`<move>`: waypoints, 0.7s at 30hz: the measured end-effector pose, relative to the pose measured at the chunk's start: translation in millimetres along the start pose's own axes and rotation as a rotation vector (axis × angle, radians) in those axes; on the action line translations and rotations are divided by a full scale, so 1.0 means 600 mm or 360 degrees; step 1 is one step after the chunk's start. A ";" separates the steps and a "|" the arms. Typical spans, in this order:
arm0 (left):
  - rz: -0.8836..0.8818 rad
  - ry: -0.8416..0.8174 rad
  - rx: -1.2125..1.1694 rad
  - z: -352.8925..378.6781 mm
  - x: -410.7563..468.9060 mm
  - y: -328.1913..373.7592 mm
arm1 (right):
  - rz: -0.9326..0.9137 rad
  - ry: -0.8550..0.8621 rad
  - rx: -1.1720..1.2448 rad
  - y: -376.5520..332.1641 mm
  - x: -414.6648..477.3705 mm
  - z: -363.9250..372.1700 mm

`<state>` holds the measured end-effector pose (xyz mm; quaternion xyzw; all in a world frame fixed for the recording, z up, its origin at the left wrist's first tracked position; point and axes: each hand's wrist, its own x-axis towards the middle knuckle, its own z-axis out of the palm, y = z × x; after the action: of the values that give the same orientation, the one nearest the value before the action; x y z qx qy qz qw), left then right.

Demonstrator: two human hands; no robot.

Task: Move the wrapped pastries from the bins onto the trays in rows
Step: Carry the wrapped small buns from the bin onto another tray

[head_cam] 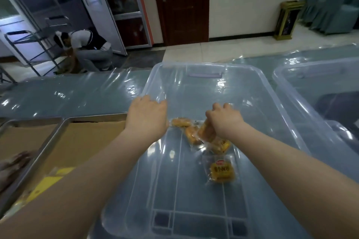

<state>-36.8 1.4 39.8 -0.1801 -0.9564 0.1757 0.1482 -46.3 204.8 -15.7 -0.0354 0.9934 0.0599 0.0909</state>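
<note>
A clear plastic bin (pixel 258 75) sits in front of me with several wrapped orange pastries on its floor. My right hand (pixel 225 120) reaches into the bin and grips one wrapped pastry (pixel 206 132) from the small pile. Another pastry (pixel 221 172) lies apart, nearer to me, label up. My left hand (pixel 147 118) hovers over the bin's left wall with fingers curled down; it holds nothing that I can see. A metal tray (pixel 64 122) lined with brown paper lies at the left.
A second clear bin (pixel 287 75) stands at the right. The table is covered in shiny plastic film (pixel 77 95). Yellow packaging (pixel 46 184) lies on the tray paper. A person (pixel 87 48) crouches by a metal rack (pixel 25 44) at the back left.
</note>
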 end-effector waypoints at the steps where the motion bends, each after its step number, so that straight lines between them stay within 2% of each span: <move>1: 0.0024 0.0049 -0.0017 0.006 -0.003 -0.003 | -0.0010 -0.0013 -0.0003 -0.004 0.003 -0.001; 5: 0.0244 0.0085 -0.0089 0.027 -0.035 -0.019 | -0.0085 -0.0118 -0.0070 -0.046 0.010 -0.004; 10: 0.0206 0.0024 -0.0131 0.038 -0.061 -0.030 | -0.0187 -0.0174 -0.0133 -0.083 0.009 -0.005; 14: 0.0109 -0.0402 0.0082 0.027 -0.049 -0.024 | -0.0090 -0.0175 -0.0249 -0.057 0.003 -0.020; 17: 0.0005 -0.0768 -0.0040 0.020 0.008 0.005 | -0.0034 -0.0197 -0.0285 -0.033 0.005 -0.046; 21: 0.0055 -0.0588 -0.0310 0.066 0.073 0.061 | -0.0154 -0.0274 -0.0285 -0.016 0.012 -0.054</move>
<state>-78.7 39.4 -0.4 -0.1747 -0.9765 0.1151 -0.0509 -58.0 191.0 13.7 -0.0860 0.9698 0.1468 0.1751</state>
